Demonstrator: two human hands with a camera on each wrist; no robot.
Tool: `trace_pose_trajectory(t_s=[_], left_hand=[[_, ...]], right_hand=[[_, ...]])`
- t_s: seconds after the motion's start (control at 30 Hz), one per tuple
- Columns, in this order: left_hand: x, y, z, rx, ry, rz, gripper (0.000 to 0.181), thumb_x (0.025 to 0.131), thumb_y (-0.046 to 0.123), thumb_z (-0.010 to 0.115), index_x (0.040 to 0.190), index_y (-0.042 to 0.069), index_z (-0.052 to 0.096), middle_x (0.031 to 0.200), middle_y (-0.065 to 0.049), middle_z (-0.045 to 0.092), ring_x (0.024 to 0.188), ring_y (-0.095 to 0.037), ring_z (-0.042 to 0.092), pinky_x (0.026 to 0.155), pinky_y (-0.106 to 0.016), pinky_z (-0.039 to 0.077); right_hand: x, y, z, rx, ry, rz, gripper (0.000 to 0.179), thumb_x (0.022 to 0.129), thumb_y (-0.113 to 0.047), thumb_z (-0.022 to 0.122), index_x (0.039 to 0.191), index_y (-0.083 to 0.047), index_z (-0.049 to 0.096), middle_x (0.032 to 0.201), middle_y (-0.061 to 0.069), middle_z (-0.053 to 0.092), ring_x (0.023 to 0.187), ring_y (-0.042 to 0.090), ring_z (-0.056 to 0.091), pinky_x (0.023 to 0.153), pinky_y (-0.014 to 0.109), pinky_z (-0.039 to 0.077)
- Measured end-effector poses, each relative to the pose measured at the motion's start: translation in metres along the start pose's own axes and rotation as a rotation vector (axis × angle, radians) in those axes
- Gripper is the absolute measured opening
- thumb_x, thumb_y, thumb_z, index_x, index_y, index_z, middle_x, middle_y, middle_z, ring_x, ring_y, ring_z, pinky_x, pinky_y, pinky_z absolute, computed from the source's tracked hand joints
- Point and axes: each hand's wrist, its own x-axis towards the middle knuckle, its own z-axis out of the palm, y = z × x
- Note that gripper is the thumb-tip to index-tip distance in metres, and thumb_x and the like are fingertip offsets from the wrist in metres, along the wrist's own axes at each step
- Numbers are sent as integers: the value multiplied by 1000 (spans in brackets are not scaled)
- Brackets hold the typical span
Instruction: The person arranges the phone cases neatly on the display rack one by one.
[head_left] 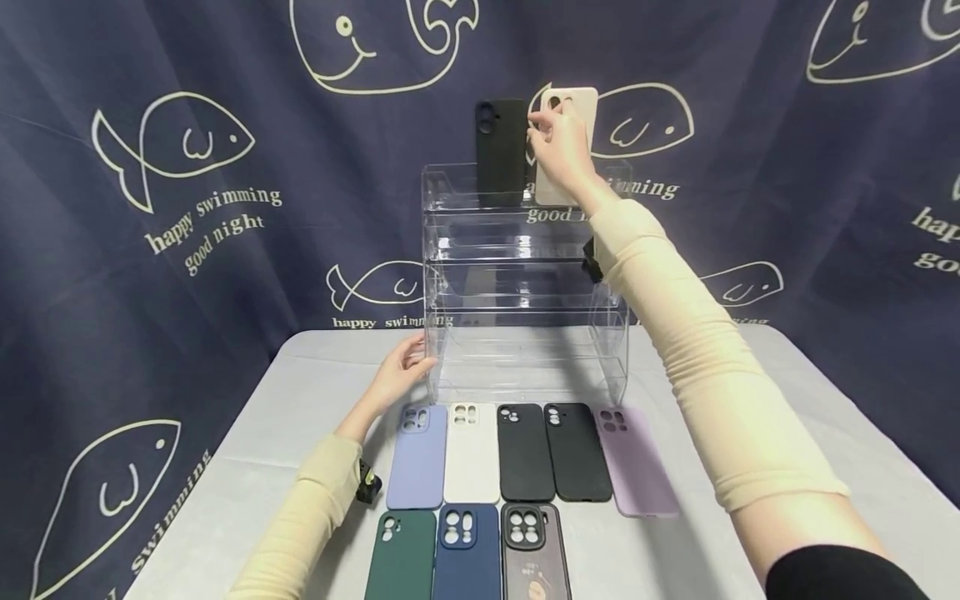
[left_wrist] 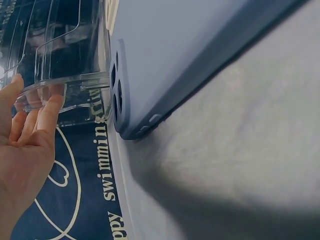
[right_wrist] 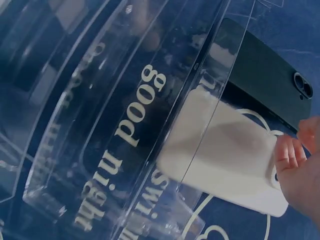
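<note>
A clear tiered rack (head_left: 525,383) stands at the back of the table. My right hand (head_left: 561,150) is at the upper end of a white phone case (head_left: 551,187), which stands upright in the top tier. Its fingers touch the case beside the camera cutouts, seen also in the right wrist view (right_wrist: 300,170). Left of it in the same tier stands a black phone case (head_left: 501,154). Low down, my left hand (head_left: 396,375) rests against the rack's left side. In the left wrist view its fingers (left_wrist: 49,114) lie loosely bent at the clear panel.
On the grey tablecloth (head_left: 247,467) before the rack lie a lavender-blue case (head_left: 417,467), a white one (head_left: 472,462), two black ones, and a purple one (head_left: 641,467). Nearer are green (head_left: 401,558), navy (head_left: 467,571) and dark patterned (head_left: 534,562) cases. A navy curtain (head_left: 225,50) hangs behind.
</note>
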Motion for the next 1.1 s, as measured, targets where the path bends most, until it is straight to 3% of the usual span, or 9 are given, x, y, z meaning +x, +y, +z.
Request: trace_pose_trajectory(t_s=[0.1, 0.33, 0.53, 0.77, 1.1], left_hand=[[-2, 0, 0, 3, -2, -8, 60, 91, 13, 61, 142, 0, 33, 136, -26, 46, 117, -40, 54, 95, -37, 52], [0, -2, 2, -5, 3, -35, 62, 92, 13, 60, 144, 0, 30, 138, -27, 43, 119, -40, 51, 98, -40, 50], [2, -2, 2, -26, 10, -56, 62, 92, 13, 60, 144, 1, 30, 139, -26, 42, 121, -40, 50, 97, -40, 50], [-1, 2, 1, 15, 20, -51, 62, 92, 14, 59, 145, 1, 28, 140, -26, 41, 122, -39, 49, 97, -39, 50], [0, 6, 4, 10, -1, -59, 61, 93, 16, 58, 145, 1, 28, 142, -25, 40, 125, -38, 47, 101, -41, 47]], right_hand=[[-7, 2, -5, -7, -61, 12, 32, 92, -10, 52, 122, -2, 61, 96, 3, 45, 92, 17, 52, 86, 25, 48], [-24, 11, -20, -22, -119, -46, 34, 91, -9, 55, 123, 1, 59, 112, 20, 60, 98, 30, 61, 91, 35, 52], [-38, 18, -33, 9, -140, -54, 35, 91, -12, 57, 124, 0, 59, 118, 19, 62, 102, 31, 63, 93, 36, 52], [-58, 26, -48, 3, -157, -48, 37, 93, -19, 58, 126, -2, 57, 119, 18, 61, 110, 28, 60, 98, 35, 49], [-93, 34, -75, 12, -160, -34, 40, 92, -23, 60, 127, -3, 57, 121, 17, 62, 111, 29, 61, 98, 36, 49]])
